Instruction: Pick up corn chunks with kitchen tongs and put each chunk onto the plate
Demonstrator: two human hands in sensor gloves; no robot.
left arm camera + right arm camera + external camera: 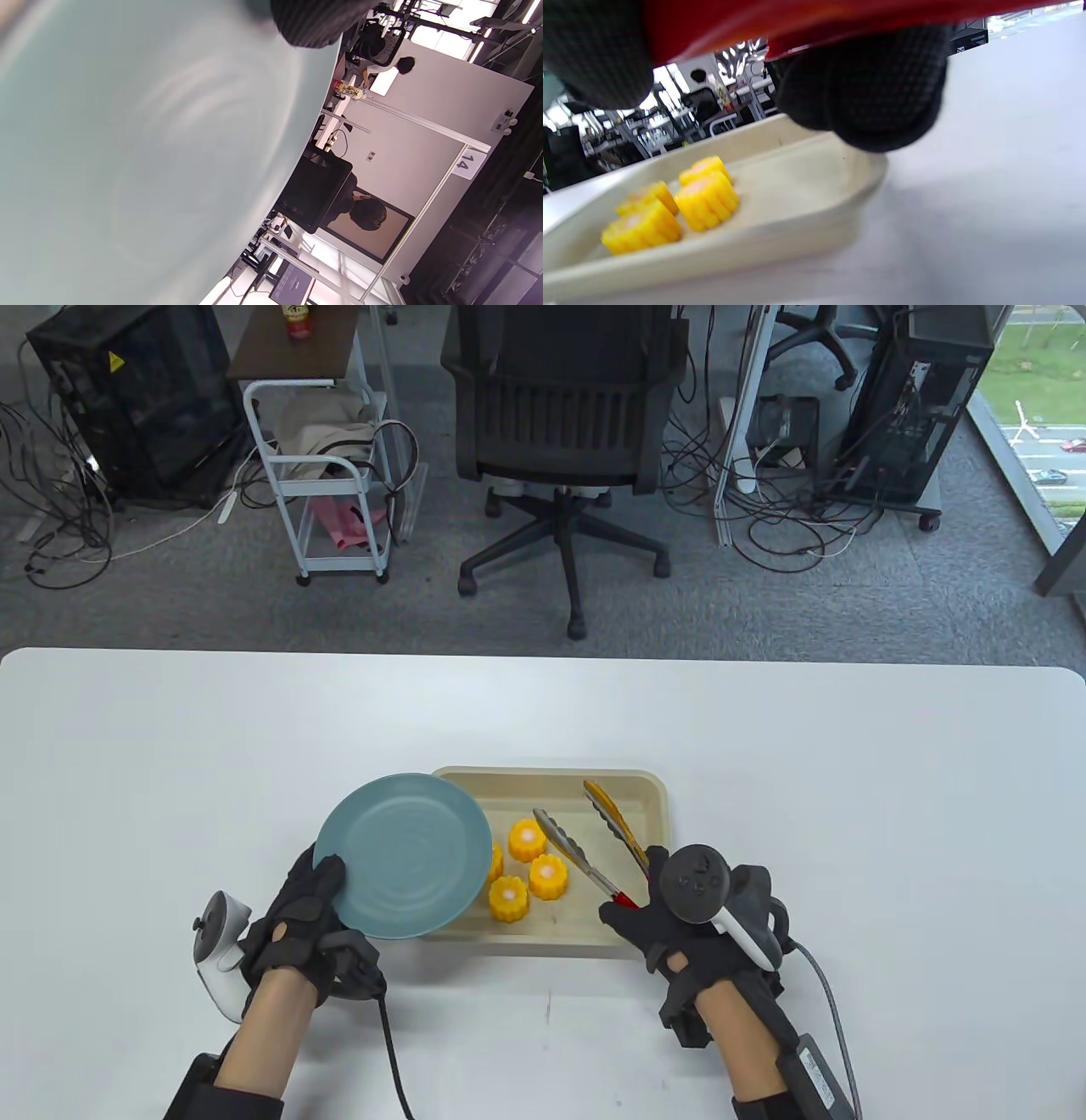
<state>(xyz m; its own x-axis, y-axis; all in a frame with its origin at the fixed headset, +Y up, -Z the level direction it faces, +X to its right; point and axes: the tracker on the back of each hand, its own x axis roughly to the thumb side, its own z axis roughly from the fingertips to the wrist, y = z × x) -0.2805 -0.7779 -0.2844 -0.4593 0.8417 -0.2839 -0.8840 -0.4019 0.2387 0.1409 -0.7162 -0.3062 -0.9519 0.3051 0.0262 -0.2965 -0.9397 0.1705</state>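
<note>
My left hand grips the near-left rim of a blue-green plate and holds it tilted over the left part of the beige tray. The plate fills the left wrist view, with a gloved fingertip on its edge. Several yellow corn chunks lie in the tray, one partly under the plate. My right hand holds the red handle end of the kitchen tongs, whose two arms are spread apart above the chunks. The chunks also show in the right wrist view.
The tray sits mid-table on a white table. Beyond the far edge stand an office chair, a small white cart and computer towers with cables.
</note>
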